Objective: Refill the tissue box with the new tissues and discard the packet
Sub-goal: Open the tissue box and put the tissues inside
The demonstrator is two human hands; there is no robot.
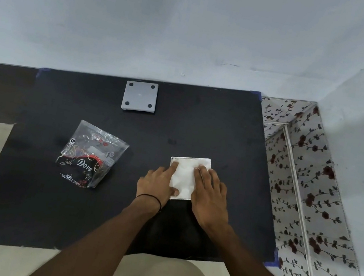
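A white square tissue box (206, 161) lies open on the black mat, with a stack of white tissues (184, 177) inside it. My left hand (159, 183) rests flat on the left side of the tissues, its thumb at the near edge. My right hand (209, 190) lies flat on the right side of the stack, fingers spread. The clear plastic tissue packet (91, 155), printed black and red, lies crumpled and apparently empty to the left, apart from both hands. The grey square lid (140, 96), with round black pads, lies at the mat's far edge.
The black mat (45, 199) covers the table, taped at its corners with blue tape. A pale wall stands behind the table. A flower-patterned surface (311, 195) runs along the right side. Bare beige table shows at the left and near edges.
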